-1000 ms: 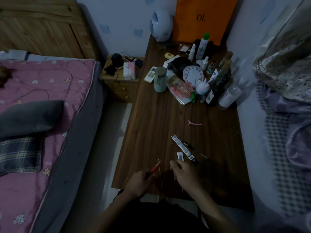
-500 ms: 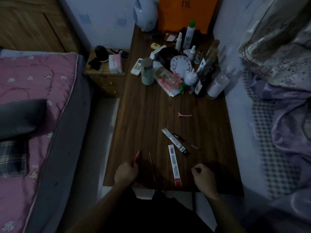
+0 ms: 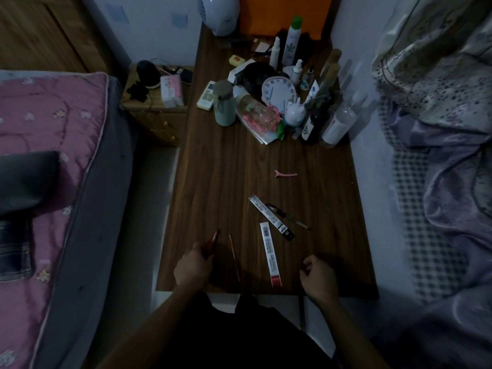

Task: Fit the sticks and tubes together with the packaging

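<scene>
My left hand (image 3: 192, 267) grips a red pen barrel (image 3: 213, 240) near the front left of the dark wooden table (image 3: 226, 182). Just right of it a thin red refill (image 3: 234, 257) lies loose on the wood. My right hand (image 3: 318, 276) rests at the front edge with fingers curled and nothing visible in it. Between the hands lies a long white wrapper with a red end (image 3: 270, 258). Farther back lie a second white wrapper with a black end (image 3: 270, 217) and a black pen (image 3: 288, 217).
A pink hair clip (image 3: 285, 174) lies mid-table. Bottles, a white clock (image 3: 278, 91), a green flask (image 3: 224, 103) and a remote crowd the far end. A pink-covered bed (image 3: 53, 155) runs along the left, a small nightstand (image 3: 155, 107) beside it, bedding on the right.
My hands moved apart from the middle. The right hand let go of the white wrapper, which now lies flat between the hands, and the thin refill lies on the table. The view tilted down.
</scene>
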### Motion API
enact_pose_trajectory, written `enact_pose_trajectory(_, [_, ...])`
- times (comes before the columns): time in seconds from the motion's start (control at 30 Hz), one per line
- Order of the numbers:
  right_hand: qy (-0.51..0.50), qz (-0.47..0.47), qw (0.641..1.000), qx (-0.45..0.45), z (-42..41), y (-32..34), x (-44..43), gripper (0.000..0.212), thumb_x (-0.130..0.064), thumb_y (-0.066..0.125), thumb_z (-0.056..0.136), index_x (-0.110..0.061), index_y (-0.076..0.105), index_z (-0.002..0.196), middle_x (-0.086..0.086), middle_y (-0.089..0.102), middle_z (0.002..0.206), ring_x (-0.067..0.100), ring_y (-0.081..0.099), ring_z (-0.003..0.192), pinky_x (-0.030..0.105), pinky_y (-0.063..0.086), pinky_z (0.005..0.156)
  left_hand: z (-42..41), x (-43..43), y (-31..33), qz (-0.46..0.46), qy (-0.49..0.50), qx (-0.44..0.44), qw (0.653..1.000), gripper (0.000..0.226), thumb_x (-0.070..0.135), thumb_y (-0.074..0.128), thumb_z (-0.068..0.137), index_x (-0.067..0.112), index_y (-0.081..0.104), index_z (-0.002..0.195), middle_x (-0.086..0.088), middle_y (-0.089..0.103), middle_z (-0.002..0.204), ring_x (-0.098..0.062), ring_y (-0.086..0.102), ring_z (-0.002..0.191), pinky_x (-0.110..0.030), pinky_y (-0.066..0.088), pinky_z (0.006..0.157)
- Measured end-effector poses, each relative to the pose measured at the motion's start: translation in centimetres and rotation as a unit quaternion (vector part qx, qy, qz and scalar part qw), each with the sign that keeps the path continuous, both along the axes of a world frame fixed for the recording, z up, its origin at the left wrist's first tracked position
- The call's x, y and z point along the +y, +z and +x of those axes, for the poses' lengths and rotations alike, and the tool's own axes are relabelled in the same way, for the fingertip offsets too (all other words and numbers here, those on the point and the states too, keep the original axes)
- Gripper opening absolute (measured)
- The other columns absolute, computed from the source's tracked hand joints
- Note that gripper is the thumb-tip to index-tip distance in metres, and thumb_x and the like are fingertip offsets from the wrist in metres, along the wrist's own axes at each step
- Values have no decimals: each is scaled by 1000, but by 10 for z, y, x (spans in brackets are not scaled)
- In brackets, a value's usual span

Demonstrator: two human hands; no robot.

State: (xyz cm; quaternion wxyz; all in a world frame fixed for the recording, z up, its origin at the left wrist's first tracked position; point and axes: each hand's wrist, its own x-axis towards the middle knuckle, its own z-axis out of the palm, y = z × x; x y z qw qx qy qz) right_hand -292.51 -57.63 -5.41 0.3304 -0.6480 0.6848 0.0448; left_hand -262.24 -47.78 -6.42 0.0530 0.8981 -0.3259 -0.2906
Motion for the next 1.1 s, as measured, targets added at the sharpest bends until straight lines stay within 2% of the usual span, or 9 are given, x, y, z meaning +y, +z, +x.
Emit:
enact_pose_trajectory(0.1, [16,-9,1000,20,1,0,0,23,-22,67,89,-17,66,111,3,70,107,21,67,98,34,54,82,-7,0,6,-33,-43,-46,997,33,48,62,81,24,53,102,4,58,90,-14,57,74,-27,35,54])
enact_pose_trajectory(0.17, [33,-19,999,30,2,-1,-2,19,-23,66,89,-17,68,108,3,71,106,22,66,98,32,53,81,-16,-4,11,-65,-77,-60,993,28,46,61,83,24,54,99,2,60,93,-12,51,74,-26,32,53])
enact_pose_trajectory(0.33, [57,-20,997,39,3,-2,-7,11,-21,66,89,-17,71,98,4,71,101,23,67,96,33,52,81,-44,-23,18,-83,-108,13,991,28,40,56,90,24,59,112,-1,65,111,-17,66,87,-28,49,64])
enact_pose_trajectory(0.43, [63,-18,997,49,3,-3,-8,8,-21,65,90,-18,71,93,4,71,100,22,66,94,33,52,80,-52,-31,19,-56,-104,41,992,33,41,59,89,21,59,115,-2,67,108,-20,66,94,-36,56,77])
enact_pose_trajectory(0.63, [47,-5,998,42,2,-8,-11,13,-17,58,95,-11,70,96,9,69,104,27,65,98,35,51,83,-56,-42,15,-25,-71,54,996,25,38,64,87,21,61,106,1,68,99,-17,67,88,-36,56,77])
enact_pose_trajectory(0.83, [-22,0,999,-30,7,2,-13,12,-13,63,93,-9,72,97,12,75,96,29,70,92,33,54,79,-54,-49,16,30,-63,72,995,10,30,64,89,23,62,82,12,56,65,-3,54,57,-25,50,59])
enact_pose_trajectory(0.93, [-80,12,992,-96,13,11,-17,15,-12,66,92,-10,72,105,6,73,96,24,72,83,35,57,79,-57,-54,23,49,-76,80,993,10,22,61,87,20,62,77,6,61,66,-8,59,58,-28,55,59])
enact_pose_trajectory(1.0, [-112,24,984,-134,18,19,-21,16,-12,65,93,-14,72,107,-5,70,90,10,72,70,28,57,65,-58,-55,29,33,-99,89,991,16,23,58,84,22,58,68,3,65,69,-12,63,61,-27,53,55])
enact_pose_trajectory(1.1, [-125,31,976,-173,30,34,-27,18,-14,65,93,-32,68,89,-11,71,84,-2,68,63,15,47,55,-56,-53,38,-28,-128,113,985,9,24,51,88,22,60,86,3,68,81,-13,63,69,-26,48,59])
